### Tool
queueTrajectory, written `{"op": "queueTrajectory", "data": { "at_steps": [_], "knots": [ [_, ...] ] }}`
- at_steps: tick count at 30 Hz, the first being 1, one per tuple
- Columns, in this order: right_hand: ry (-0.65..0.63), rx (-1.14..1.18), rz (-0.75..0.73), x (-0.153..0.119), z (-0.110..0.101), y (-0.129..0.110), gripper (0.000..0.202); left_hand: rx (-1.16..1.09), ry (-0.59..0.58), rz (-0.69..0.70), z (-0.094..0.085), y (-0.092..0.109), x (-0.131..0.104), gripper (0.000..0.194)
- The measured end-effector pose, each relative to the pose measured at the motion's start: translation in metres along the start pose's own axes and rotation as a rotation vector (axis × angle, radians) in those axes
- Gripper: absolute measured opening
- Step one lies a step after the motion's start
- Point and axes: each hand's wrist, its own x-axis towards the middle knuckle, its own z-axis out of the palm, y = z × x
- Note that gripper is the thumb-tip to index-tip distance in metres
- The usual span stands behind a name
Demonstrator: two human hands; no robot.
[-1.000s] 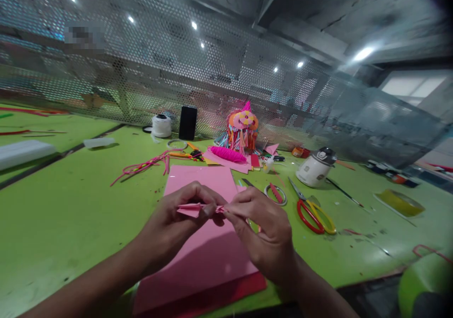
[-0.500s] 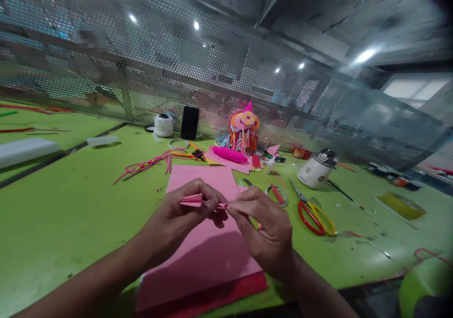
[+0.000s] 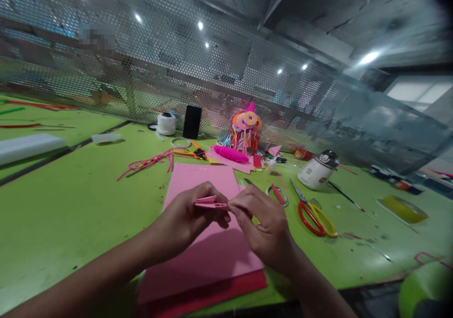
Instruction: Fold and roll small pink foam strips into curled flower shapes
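Note:
A small folded pink paper piece (image 3: 208, 203) is held between my two hands above a stack of pink paper sheets (image 3: 201, 261). My left hand (image 3: 189, 214) grips its left part, with fingers curled behind the folds. At its right end, the thumb and forefinger of my right hand (image 3: 264, 223) pinch the narrow tip. The paper's folded layers fan apart slightly on the left side. Under the pink sheets, a red sheet (image 3: 212, 293) shows along the near edge.
Right of my hands lie scissors (image 3: 314, 214) with red and yellow handles and a roll of tape (image 3: 278, 195). Farther back are a white jar (image 3: 316, 171), a pink yarn bundle (image 3: 230, 154), a fringed paper ornament (image 3: 247, 127), a phone (image 3: 192, 121) and coloured cords (image 3: 146, 163).
My left thumb has lifted off the front of the folded paper, baring more of its folds. My left hand sits slightly farther right; my right hand still pinches the tip.

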Motion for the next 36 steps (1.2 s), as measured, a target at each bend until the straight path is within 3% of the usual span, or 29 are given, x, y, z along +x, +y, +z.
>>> {"op": "queueTrajectory", "data": {
  "at_steps": [17,25,36],
  "knots": [
    [-0.044,-0.063,-0.003,0.001,0.004,0.003,0.014,-0.009,0.079,-0.004,0.004,0.000,0.005,0.019],
    [-0.018,0.067,0.106,0.004,-0.002,0.012,0.012,-0.253,0.102,-0.103,0.001,-0.006,0.008,0.015],
    [-0.044,0.217,0.271,0.002,0.002,0.014,0.013,-0.296,0.069,-0.171,0.001,-0.005,0.010,0.010]
  ]
}}
